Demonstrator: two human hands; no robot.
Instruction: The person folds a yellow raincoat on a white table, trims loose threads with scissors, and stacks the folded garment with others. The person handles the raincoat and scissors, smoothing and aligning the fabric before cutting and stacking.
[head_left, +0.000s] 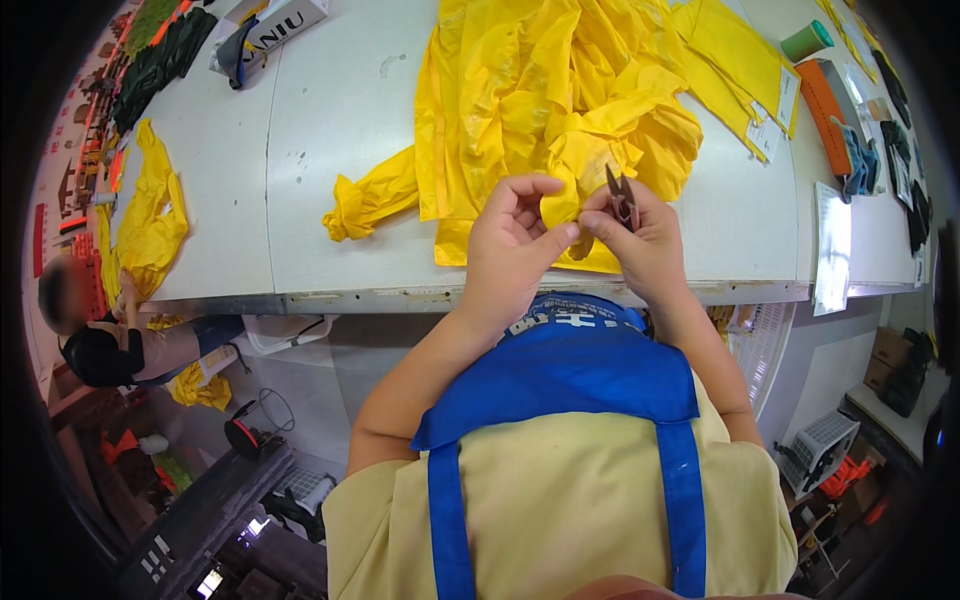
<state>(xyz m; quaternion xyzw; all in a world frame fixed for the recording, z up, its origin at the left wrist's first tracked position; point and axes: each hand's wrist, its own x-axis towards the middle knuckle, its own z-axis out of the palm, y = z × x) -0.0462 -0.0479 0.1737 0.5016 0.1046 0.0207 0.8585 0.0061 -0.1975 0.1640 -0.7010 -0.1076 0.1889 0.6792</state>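
A shiny yellow garment [510, 110], seemingly a raincoat, lies crumpled on the white table before me, one sleeve [375, 195] stretched out to the left. At its near edge my left hand [515, 230] is closed, pinching a gathered end of the yellow cloth. Facing it, my right hand [645, 240] holds a small pair of dark thread snips [622, 200] in its curled fingers, blades pointing up and away from me. Thumb and fingertips of that hand also touch the same bit of cloth. The fingertips of both hands nearly meet there.
Folded yellow pieces [735, 75] lie at the far right, near a green thread cone [806, 41] and an orange box [828, 115]. A white sheet [832, 250] hangs over the table's [330, 100] right front edge. At left, a co-worker [110, 345] handles another yellow garment [150, 225].
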